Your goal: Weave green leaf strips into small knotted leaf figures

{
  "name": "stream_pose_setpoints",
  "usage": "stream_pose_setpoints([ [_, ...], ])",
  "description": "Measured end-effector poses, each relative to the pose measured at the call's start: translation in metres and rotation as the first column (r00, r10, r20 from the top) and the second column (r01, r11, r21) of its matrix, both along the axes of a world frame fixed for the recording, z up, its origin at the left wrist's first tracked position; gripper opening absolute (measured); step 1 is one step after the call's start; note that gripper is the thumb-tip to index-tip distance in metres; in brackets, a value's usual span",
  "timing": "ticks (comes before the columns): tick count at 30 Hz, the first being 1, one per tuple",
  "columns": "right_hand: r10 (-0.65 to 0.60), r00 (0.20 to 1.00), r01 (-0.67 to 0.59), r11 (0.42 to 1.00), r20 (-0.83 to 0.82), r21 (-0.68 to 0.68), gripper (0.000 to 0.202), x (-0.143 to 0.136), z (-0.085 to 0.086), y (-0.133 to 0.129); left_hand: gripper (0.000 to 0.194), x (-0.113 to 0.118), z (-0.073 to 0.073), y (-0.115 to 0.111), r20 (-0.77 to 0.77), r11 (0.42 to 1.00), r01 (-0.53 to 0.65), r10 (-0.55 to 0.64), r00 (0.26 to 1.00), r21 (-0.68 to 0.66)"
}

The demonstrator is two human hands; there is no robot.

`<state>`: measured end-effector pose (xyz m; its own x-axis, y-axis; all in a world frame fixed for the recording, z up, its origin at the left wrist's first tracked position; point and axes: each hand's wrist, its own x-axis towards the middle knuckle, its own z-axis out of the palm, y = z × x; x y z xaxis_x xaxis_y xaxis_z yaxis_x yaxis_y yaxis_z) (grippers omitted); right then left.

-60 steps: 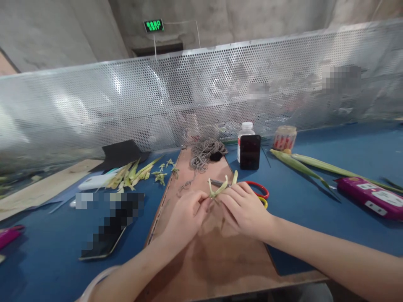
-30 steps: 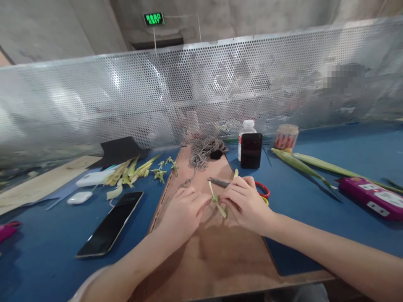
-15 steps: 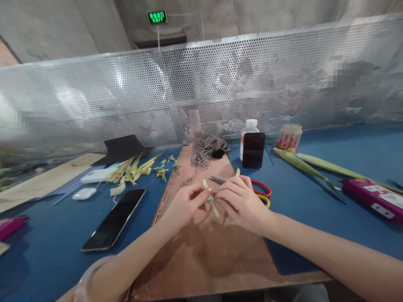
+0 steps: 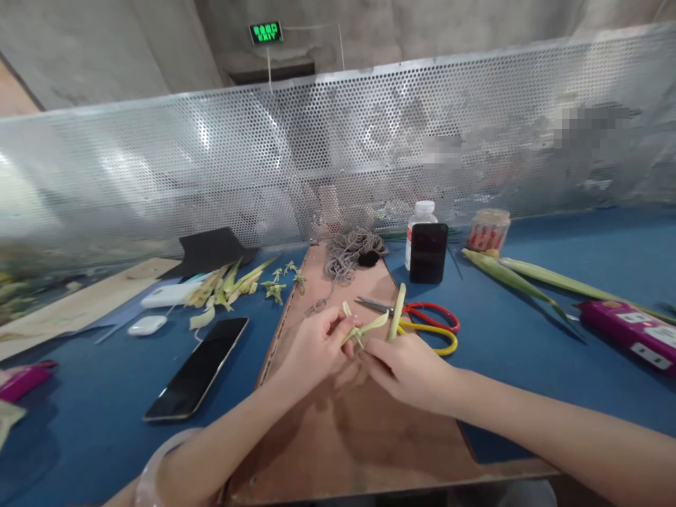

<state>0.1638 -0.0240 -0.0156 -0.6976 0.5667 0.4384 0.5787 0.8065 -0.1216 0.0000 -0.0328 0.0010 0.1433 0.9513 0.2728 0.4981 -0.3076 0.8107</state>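
Note:
A small woven piece of pale green leaf strips (image 4: pixel 374 325) is between my hands over the brown board. My left hand (image 4: pixel 317 345) pinches it between thumb and fingertips, and one strip end pokes up above the fingers. With fingers curled, my right hand (image 4: pixel 406 366) pinches a strip at the piece's right side. A straight leaf strip (image 4: pixel 397 313) rises just behind the right hand; whether that hand holds it I cannot tell. Behind it lie scissors (image 4: pixel 430 317) with red and yellow handles, blades pointing left.
Grey yarn (image 4: pixel 343 257) lies at the board's far end. To the left are a phone (image 4: pixel 198 370), a white case (image 4: pixel 146 324), leaf scraps (image 4: pixel 227 285) and small woven pieces (image 4: pixel 274 290). Rightward stand a bottle (image 4: pixel 424 209), a dark upright device (image 4: pixel 428 253), a jar (image 4: pixel 489 229), long leaves (image 4: pixel 507 278) and a purple pack (image 4: pixel 628 331).
My right hand has lowered and its fingers have drawn back from the piece, uncovering a looping strip, the straight strip and more of the scissors. The left hand keeps its pinch.

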Motion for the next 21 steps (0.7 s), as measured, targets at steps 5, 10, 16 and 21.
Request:
stream_pose_setpoints([
  [5,0.132,0.989,-0.140,0.981,-0.073,-0.134,0.014,0.0016,0.0048,-0.0021,0.023,0.0026,-0.0006,-0.0042,-0.158,0.995,-0.062,0.074,0.985,0.076],
  [10,0.173,0.962,-0.228,0.934,-0.212,-0.274,0.022,0.0023,0.0078,-0.0035,0.022,0.0045,-0.0017,-0.0057,-0.174,0.989,-0.107,0.123,0.977,0.098],
  [16,0.124,0.960,-0.212,0.905,-0.250,-0.367,0.026,0.0033,0.0072,-0.0043,0.023,0.0037,-0.0036,-0.0055,-0.216,0.984,-0.147,0.167,0.962,0.105],
  [21,0.111,0.960,-0.204,0.905,-0.257,-0.373,0.026,0.0027,0.0086,-0.0053,0.026,0.0029,-0.0037,-0.0057,-0.236,0.981,-0.161,0.183,0.954,0.111],
])
